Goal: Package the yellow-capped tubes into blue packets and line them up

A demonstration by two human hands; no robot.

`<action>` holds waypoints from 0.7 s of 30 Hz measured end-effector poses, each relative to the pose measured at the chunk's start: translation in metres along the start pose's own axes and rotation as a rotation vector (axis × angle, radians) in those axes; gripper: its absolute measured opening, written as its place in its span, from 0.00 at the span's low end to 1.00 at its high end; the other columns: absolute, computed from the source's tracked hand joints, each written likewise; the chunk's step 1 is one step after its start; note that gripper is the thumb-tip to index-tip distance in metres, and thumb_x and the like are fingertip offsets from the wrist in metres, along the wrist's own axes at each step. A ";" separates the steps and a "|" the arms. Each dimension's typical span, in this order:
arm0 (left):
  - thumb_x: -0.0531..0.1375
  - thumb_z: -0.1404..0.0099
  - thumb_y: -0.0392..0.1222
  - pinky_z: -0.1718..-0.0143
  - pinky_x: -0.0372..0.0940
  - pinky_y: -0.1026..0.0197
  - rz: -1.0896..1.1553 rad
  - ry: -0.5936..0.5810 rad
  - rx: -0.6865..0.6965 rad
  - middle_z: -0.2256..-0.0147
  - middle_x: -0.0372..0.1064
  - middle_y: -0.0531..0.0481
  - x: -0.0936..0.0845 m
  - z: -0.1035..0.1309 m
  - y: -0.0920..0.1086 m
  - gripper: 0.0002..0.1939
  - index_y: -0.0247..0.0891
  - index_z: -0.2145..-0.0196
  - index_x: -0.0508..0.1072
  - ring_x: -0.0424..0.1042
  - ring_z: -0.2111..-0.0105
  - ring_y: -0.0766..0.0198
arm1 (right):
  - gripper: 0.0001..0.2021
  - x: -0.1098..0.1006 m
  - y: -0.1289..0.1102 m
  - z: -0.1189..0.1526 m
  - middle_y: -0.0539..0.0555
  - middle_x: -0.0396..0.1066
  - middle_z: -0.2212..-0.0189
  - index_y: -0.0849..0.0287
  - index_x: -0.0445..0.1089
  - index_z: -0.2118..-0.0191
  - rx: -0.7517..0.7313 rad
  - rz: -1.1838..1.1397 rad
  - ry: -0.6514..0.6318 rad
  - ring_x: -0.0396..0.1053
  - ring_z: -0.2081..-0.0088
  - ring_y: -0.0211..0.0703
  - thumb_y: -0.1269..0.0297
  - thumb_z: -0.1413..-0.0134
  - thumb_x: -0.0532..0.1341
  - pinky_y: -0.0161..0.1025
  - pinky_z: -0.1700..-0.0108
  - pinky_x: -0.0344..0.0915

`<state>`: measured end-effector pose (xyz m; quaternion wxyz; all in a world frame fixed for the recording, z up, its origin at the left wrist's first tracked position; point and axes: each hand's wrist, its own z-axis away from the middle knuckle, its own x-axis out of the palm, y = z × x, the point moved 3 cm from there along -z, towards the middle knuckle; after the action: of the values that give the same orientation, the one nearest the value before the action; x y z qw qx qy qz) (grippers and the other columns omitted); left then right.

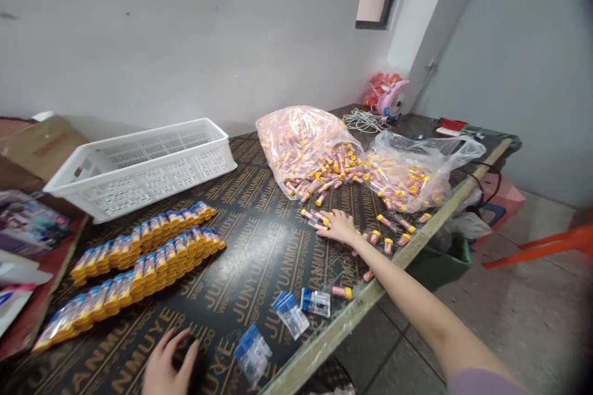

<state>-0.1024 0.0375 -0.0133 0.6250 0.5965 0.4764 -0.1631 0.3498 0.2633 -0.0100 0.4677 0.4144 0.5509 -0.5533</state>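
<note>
My right hand [340, 226] reaches far over the table, its thumb and fingers around a few small clear tubes with yellow caps [315, 220], which lie side by side at the fingertips. More loose capped tubes [388, 244] are scattered just right of this hand. My left hand [169, 365] is low over the near side of the table, fingers apart and nothing visible in them. Between the hands lie several small blue-topped clear packets [291, 315] and a single tube [341, 292]. Two stacked rows of filled blue-and-yellow packs [157, 265] stand left of centre.
A large plastic bag of capped tubes [296, 136] spills onto the dark printed table [250, 241]; a second open bag [417, 163] lies beside it. A white basket [152, 176] stands at the back left, cartons [41, 148] beyond. A pink fan [393, 100] is at the far end.
</note>
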 end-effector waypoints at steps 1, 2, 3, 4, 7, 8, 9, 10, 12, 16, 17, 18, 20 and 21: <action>0.57 0.53 0.57 0.55 0.66 0.49 0.060 -0.067 -0.004 0.58 0.71 0.40 0.006 0.004 0.009 0.21 0.40 0.69 0.77 0.70 0.55 0.46 | 0.38 0.003 -0.009 0.007 0.62 0.56 0.44 0.46 0.54 0.39 -0.061 0.003 -0.020 0.51 0.43 0.62 0.39 0.57 0.59 0.59 0.47 0.49; 0.57 0.51 0.58 0.58 0.67 0.51 0.117 -0.136 -0.011 0.58 0.71 0.41 0.011 0.009 0.020 0.22 0.39 0.68 0.77 0.71 0.57 0.48 | 0.38 0.005 -0.016 0.014 0.62 0.56 0.43 0.45 0.54 0.39 -0.122 0.005 -0.042 0.51 0.42 0.61 0.40 0.56 0.59 0.59 0.47 0.49; 0.56 0.49 0.59 0.61 0.68 0.53 0.162 -0.200 -0.022 0.60 0.71 0.42 0.017 0.015 0.031 0.22 0.39 0.67 0.77 0.72 0.61 0.51 | 0.38 0.006 -0.022 0.020 0.62 0.55 0.42 0.45 0.55 0.39 -0.183 0.006 -0.067 0.51 0.42 0.61 0.40 0.57 0.60 0.60 0.46 0.48; 0.56 0.47 0.59 0.63 0.67 0.55 0.192 -0.268 -0.025 0.62 0.71 0.44 0.021 0.021 0.042 0.22 0.39 0.66 0.76 0.72 0.66 0.55 | 0.39 0.006 -0.028 0.026 0.62 0.54 0.41 0.45 0.56 0.40 -0.241 0.006 -0.094 0.50 0.41 0.62 0.40 0.59 0.62 0.61 0.46 0.47; 0.55 0.42 0.57 0.66 0.64 0.58 0.181 -0.374 -0.021 0.67 0.69 0.46 0.029 0.034 0.066 0.20 0.39 0.67 0.76 0.69 0.71 0.60 | 0.43 0.001 -0.043 0.037 0.64 0.53 0.40 0.46 0.59 0.41 -0.379 -0.003 -0.154 0.47 0.40 0.67 0.40 0.68 0.67 0.66 0.45 0.42; 0.55 0.42 0.56 0.66 0.63 0.58 0.149 -0.386 -0.023 0.67 0.68 0.47 0.029 0.037 0.071 0.18 0.38 0.68 0.75 0.68 0.71 0.60 | 0.44 -0.002 -0.050 0.040 0.65 0.52 0.40 0.47 0.59 0.41 -0.413 -0.013 -0.157 0.46 0.39 0.69 0.40 0.69 0.67 0.67 0.45 0.42; 0.56 0.42 0.54 0.66 0.62 0.59 0.110 -0.389 -0.026 0.66 0.67 0.48 0.029 0.039 0.074 0.16 0.38 0.68 0.74 0.68 0.70 0.60 | 0.45 -0.005 -0.059 0.042 0.66 0.50 0.39 0.49 0.58 0.40 -0.445 -0.028 -0.153 0.45 0.39 0.68 0.40 0.67 0.66 0.66 0.44 0.42; 0.58 0.42 0.52 0.66 0.61 0.60 0.069 -0.385 -0.028 0.66 0.66 0.48 0.029 0.041 0.076 0.14 0.38 0.68 0.73 0.68 0.69 0.61 | 0.44 -0.007 -0.070 0.044 0.66 0.50 0.39 0.51 0.56 0.39 -0.480 -0.047 -0.145 0.45 0.39 0.66 0.40 0.63 0.65 0.63 0.44 0.44; 0.60 0.43 0.48 0.66 0.59 0.61 -0.002 -0.376 -0.033 0.66 0.65 0.50 0.029 0.042 0.078 0.10 0.39 0.68 0.72 0.67 0.68 0.61 | 0.40 -0.006 -0.096 0.050 0.63 0.55 0.43 0.53 0.56 0.39 -0.570 -0.093 -0.155 0.53 0.42 0.59 0.44 0.58 0.64 0.53 0.44 0.51; 0.63 0.45 0.42 0.66 0.56 0.63 -0.057 -0.408 -0.049 0.66 0.64 0.52 0.035 0.042 0.081 0.06 0.39 0.71 0.71 0.67 0.67 0.63 | 0.24 0.014 -0.143 0.071 0.54 0.69 0.63 0.54 0.70 0.52 -0.739 -0.146 -0.261 0.68 0.60 0.47 0.58 0.59 0.69 0.39 0.58 0.63; 0.63 0.46 0.42 0.66 0.56 0.63 -0.059 -0.416 -0.056 0.67 0.64 0.52 0.037 0.042 0.081 0.05 0.39 0.72 0.71 0.67 0.67 0.63 | 0.20 0.018 -0.150 0.076 0.54 0.69 0.66 0.55 0.71 0.55 -0.755 -0.150 -0.273 0.68 0.63 0.46 0.61 0.59 0.69 0.39 0.60 0.63; 0.63 0.46 0.41 0.66 0.56 0.64 -0.060 -0.418 -0.062 0.68 0.64 0.53 0.038 0.042 0.081 0.05 0.39 0.72 0.71 0.67 0.67 0.64 | 0.17 0.021 -0.154 0.080 0.54 0.69 0.67 0.56 0.72 0.58 -0.762 -0.153 -0.275 0.68 0.65 0.47 0.64 0.57 0.68 0.39 0.62 0.64; 0.63 0.45 0.40 0.66 0.55 0.64 -0.063 -0.411 -0.072 0.69 0.65 0.53 0.039 0.042 0.080 0.05 0.39 0.74 0.71 0.66 0.68 0.64 | 0.12 0.021 -0.158 0.086 0.54 0.69 0.68 0.58 0.72 0.60 -0.761 -0.166 -0.259 0.68 0.65 0.47 0.67 0.54 0.65 0.40 0.62 0.64; 0.63 0.45 0.40 0.66 0.55 0.64 -0.060 -0.407 -0.075 0.70 0.65 0.53 0.039 0.042 0.079 0.05 0.39 0.74 0.71 0.66 0.68 0.64 | 0.11 0.018 -0.158 0.089 0.55 0.68 0.67 0.58 0.71 0.59 -0.756 -0.175 -0.246 0.68 0.65 0.48 0.68 0.51 0.64 0.41 0.62 0.64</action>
<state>-0.0048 0.0326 -0.0043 0.7250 0.5130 0.3639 -0.2809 0.1970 0.1663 0.0115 0.6008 0.0955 0.6885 -0.3949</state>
